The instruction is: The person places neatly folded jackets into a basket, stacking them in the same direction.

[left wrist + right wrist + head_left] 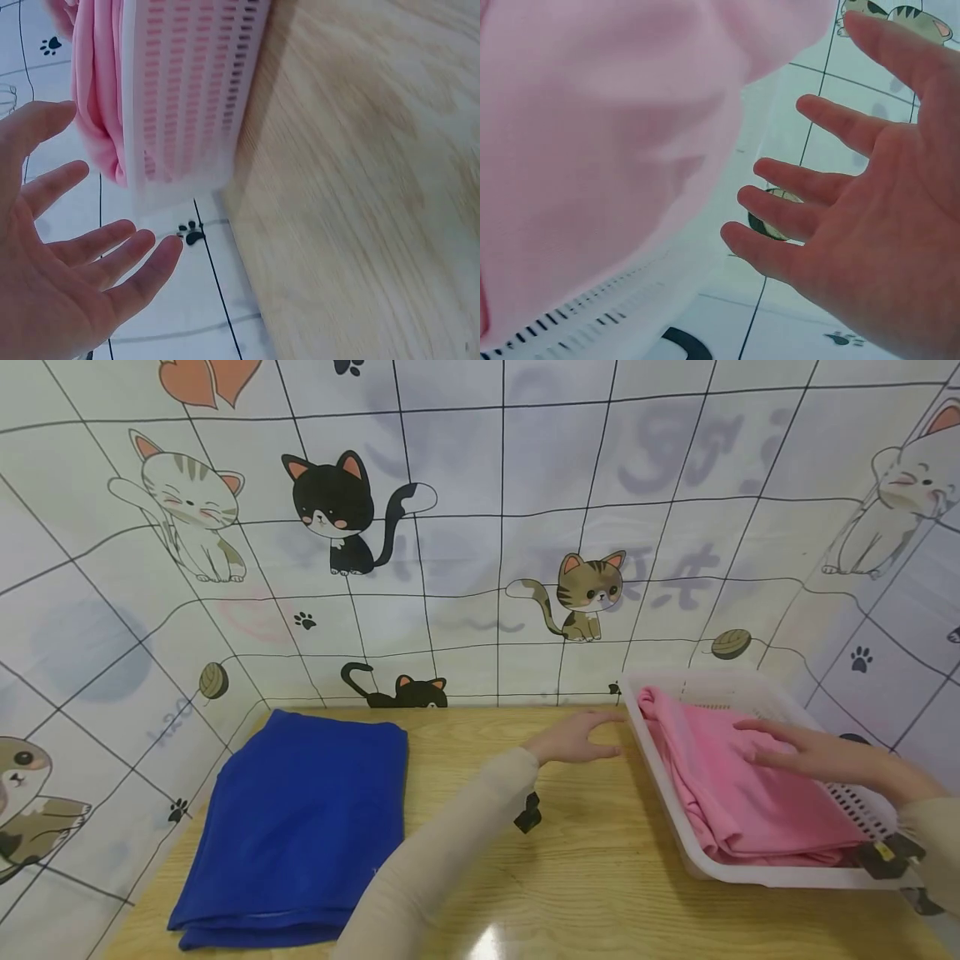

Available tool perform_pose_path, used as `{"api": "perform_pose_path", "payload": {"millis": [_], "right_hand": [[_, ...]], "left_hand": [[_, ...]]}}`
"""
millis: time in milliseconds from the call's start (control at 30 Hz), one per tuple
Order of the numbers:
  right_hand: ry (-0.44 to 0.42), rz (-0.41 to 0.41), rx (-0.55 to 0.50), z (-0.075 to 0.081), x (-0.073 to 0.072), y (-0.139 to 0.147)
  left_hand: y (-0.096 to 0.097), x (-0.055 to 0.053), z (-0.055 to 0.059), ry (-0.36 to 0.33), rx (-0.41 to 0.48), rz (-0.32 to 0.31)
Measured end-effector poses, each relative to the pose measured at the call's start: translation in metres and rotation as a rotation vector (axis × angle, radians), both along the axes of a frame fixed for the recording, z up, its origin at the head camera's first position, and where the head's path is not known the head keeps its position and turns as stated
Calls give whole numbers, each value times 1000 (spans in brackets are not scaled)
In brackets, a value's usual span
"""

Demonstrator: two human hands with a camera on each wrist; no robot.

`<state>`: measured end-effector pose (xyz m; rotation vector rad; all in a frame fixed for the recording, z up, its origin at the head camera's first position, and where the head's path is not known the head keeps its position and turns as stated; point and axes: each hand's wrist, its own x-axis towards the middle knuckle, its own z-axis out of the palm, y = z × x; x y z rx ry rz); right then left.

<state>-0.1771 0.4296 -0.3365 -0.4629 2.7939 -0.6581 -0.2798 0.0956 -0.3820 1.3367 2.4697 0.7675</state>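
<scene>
Folded pink cloth [750, 785] lies inside a white plastic basket [693, 852] at the right of the table. My left hand [573, 739] reaches toward the basket's left side, fingers spread and holding nothing; in the left wrist view its fingertips [169, 251] are near the basket's perforated wall [191, 97]. Above the pink cloth is my right hand [813, 752], its fingers extended and apart; in the right wrist view the palm [885, 217] faces the cloth [607, 135] with nothing in it. A folded blue cloth [300, 827] lies flat on the table to the left.
The wooden table [570, 877] ends at a wall covering [465, 552] printed with cats, paw prints and grid lines, which wraps round both sides. The basket stands close to the right-hand wall. A small black device [528, 814] sits at the left wrist.
</scene>
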Motion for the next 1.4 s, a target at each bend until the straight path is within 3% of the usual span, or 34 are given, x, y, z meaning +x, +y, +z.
{"api": "perform_pose_path", "payload": {"millis": [533,900,1133,1400], "right_hand": [[112,35,-8,19,-17,-29],[106,49,-26,24,-28,-49],[115,55,4,27,-33,-65],[120,65,-21,29,-37,-79]], "left_hand": [[-43,-10,1,16,-53,76],[-77,-15,8,-23,-101,163],[-98,-19,4,-19,-109,174],[-117,-19,1,-64,-93,200]]}}
